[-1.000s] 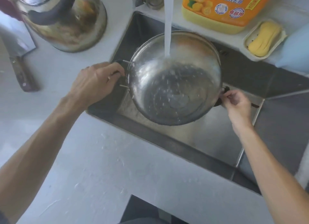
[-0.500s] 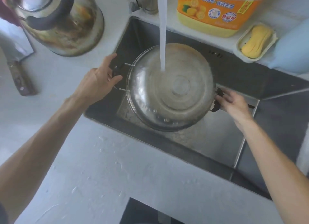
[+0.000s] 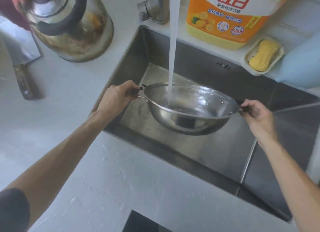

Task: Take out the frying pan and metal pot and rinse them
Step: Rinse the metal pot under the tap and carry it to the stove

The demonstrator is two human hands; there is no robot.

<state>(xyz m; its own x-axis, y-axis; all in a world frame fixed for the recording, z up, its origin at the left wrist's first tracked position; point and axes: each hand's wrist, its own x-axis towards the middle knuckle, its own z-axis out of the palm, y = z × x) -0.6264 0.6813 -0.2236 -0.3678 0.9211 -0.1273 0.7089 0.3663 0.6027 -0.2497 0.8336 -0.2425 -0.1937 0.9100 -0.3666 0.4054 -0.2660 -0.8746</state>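
Observation:
A shiny metal pot with two small black side handles hangs upright over the steel sink. My left hand grips its left handle and my right hand grips its right handle. Water streams from the tap straight into the pot's open bowl. No frying pan is in view.
A stained metal kettle stands on the white counter at the back left, with a cleaver beside it. An orange detergent bottle, a soap dish with yellow soap and a pale blue object line the sink's far edge.
The pot was tilted with its mouth toward me, then turned bottom-up under the stream; now it is upright and lower in the sink, catching water. Both hands stayed on the handles.

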